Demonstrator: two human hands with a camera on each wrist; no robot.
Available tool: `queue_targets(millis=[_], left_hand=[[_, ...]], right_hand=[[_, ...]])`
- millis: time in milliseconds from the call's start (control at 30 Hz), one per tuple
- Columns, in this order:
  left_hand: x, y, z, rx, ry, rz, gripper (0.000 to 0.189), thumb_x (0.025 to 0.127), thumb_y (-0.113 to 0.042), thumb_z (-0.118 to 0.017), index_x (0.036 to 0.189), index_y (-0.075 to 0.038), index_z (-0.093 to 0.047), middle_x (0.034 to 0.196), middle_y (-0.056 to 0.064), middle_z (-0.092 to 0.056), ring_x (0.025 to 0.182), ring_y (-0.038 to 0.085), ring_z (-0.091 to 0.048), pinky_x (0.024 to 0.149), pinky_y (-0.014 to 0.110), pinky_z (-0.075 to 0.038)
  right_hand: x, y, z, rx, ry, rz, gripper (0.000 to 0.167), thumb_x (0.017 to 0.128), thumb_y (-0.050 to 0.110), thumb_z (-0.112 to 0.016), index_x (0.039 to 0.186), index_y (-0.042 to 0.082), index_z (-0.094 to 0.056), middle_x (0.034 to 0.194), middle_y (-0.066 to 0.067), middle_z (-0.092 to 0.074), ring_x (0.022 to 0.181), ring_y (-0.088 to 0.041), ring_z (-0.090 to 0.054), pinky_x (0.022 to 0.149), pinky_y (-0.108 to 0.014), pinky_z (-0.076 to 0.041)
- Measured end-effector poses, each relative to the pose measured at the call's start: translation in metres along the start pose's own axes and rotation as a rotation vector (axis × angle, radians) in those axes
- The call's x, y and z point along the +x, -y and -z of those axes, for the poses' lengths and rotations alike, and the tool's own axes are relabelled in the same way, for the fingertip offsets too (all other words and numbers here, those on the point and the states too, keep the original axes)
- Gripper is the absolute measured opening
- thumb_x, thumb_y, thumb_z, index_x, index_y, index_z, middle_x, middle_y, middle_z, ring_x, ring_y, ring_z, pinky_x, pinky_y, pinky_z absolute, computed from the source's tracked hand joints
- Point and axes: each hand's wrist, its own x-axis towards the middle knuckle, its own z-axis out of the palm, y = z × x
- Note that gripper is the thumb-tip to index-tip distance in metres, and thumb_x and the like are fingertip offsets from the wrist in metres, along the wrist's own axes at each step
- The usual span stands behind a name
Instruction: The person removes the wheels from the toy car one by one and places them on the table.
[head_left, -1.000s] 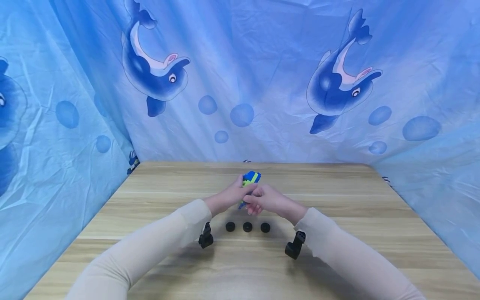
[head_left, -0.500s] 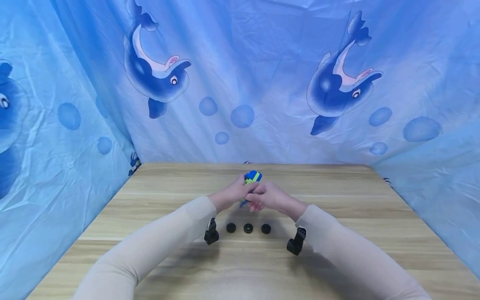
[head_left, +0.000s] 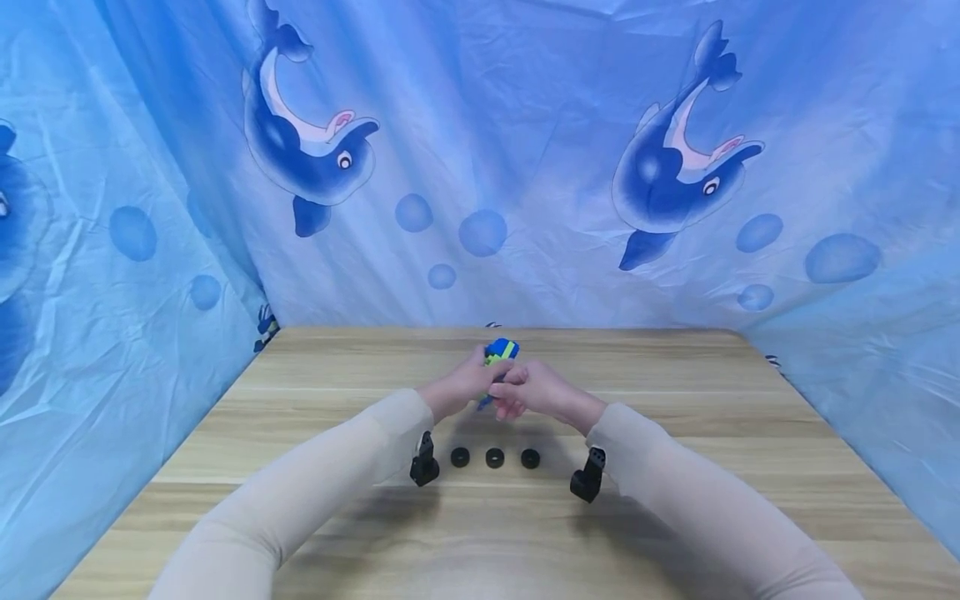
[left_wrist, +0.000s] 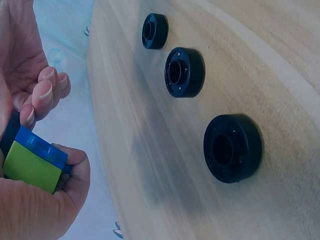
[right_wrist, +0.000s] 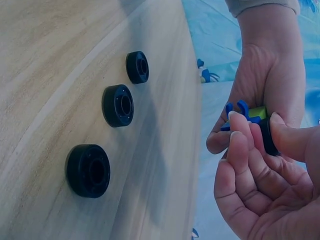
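Note:
Above the table, my left hand (head_left: pixel 456 390) grips a toy built of blue and lime-green blocks (head_left: pixel 504 348). In the left wrist view its thumb and fingers are curled round the green and blue block (left_wrist: pixel 32 167). Close against it, my right hand (head_left: pixel 543 392) pinches a black toy wheel (right_wrist: pixel 270 139) between thumb and fingers. The wheel is right at the toy's side, and blue prongs (right_wrist: pixel 242 107) stick out beside it. Much of the toy is hidden by the hands. Below them, three more black wheels (head_left: pixel 494 458) lie in a row on the table.
The wood-grain table (head_left: pixel 675 517) ends at a far edge behind the hands. A blue dolphin-print cloth (head_left: pixel 555 167) hangs at the back and both sides. A small black camera (head_left: pixel 424 468) sits on the left wrist, and another camera (head_left: pixel 587 479) on the right.
Both hands stay together on the toy and wheel with only slight shifts. The left forearm has come a little to the right and forward. The three wheels on the table have not moved.

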Motion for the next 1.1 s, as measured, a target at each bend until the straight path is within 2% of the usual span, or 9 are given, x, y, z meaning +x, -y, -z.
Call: queue_targets(millis=[100,300,467,667,900,1100], left_hand=[[0.0023,0.0002,-0.001,-0.005,-0.005,0.016,0.086,0.098,-0.04,-0.053,0.154,-0.001,-0.001,0.156,0.023,-0.025,0.144,0.034,-0.026,0.117,0.047,-0.023],[0.0044,0.0001,-0.0022,-0.023,-0.016,0.045,0.088,0.098,-0.039,-0.053,0.154,-0.002,0.003,0.159,0.021,-0.016,0.147,0.034,-0.019,0.119,0.048,-0.019],[0.0027,0.0005,-0.0017,-0.029,-0.019,0.045,0.082,0.099,-0.037,-0.053,0.153,-0.001,-0.004,0.155,0.023,-0.025,0.144,0.036,-0.025,0.117,0.05,-0.023],[0.0004,0.0031,0.0007,-0.027,-0.034,0.044,0.078,0.099,-0.036,-0.053,0.153,-0.001,-0.009,0.151,0.023,-0.031,0.141,0.035,-0.03,0.116,0.051,-0.025],[0.0036,0.0038,0.001,-0.027,-0.058,0.019,0.074,0.098,-0.033,-0.054,0.151,-0.002,-0.012,0.143,0.022,-0.041,0.131,0.033,-0.042,0.111,0.047,-0.033],[0.0031,0.0067,0.0025,-0.03,-0.074,0.016,0.065,0.099,-0.033,-0.053,0.146,-0.003,-0.02,0.132,0.02,-0.046,0.119,0.031,-0.05,0.104,0.045,-0.04]], right_hand=[[0.001,-0.0015,0.0012,0.005,-0.003,-0.004,0.03,0.095,0.017,-0.063,0.087,-0.011,-0.068,0.07,-0.012,-0.072,0.072,-0.029,-0.071,0.076,-0.046,-0.058],[0.0027,-0.003,0.0024,-0.029,-0.011,-0.012,0.03,0.095,0.02,-0.063,0.084,-0.007,-0.069,0.067,-0.008,-0.07,0.066,-0.02,-0.069,0.076,-0.046,-0.057],[0.0045,-0.0047,0.0,-0.031,-0.021,-0.021,0.029,0.094,0.02,-0.064,0.08,-0.005,-0.07,0.062,-0.003,-0.067,0.062,-0.015,-0.066,0.076,-0.046,-0.057],[0.0067,-0.0058,-0.0039,-0.034,-0.004,0.002,0.032,0.095,0.019,-0.062,0.088,-0.012,-0.068,0.062,-0.002,-0.067,0.062,-0.015,-0.065,0.077,-0.047,-0.057],[0.0061,-0.0015,-0.004,-0.093,-0.028,0.009,0.03,0.095,0.019,-0.063,0.086,-0.009,-0.068,0.064,-0.006,-0.067,0.07,-0.026,-0.069,0.075,-0.043,-0.058],[0.0071,-0.005,-0.0015,-0.088,0.008,0.038,0.032,0.095,0.024,-0.063,0.081,-0.004,-0.067,0.071,-0.007,-0.07,0.079,-0.032,-0.069,0.074,-0.041,-0.058]])
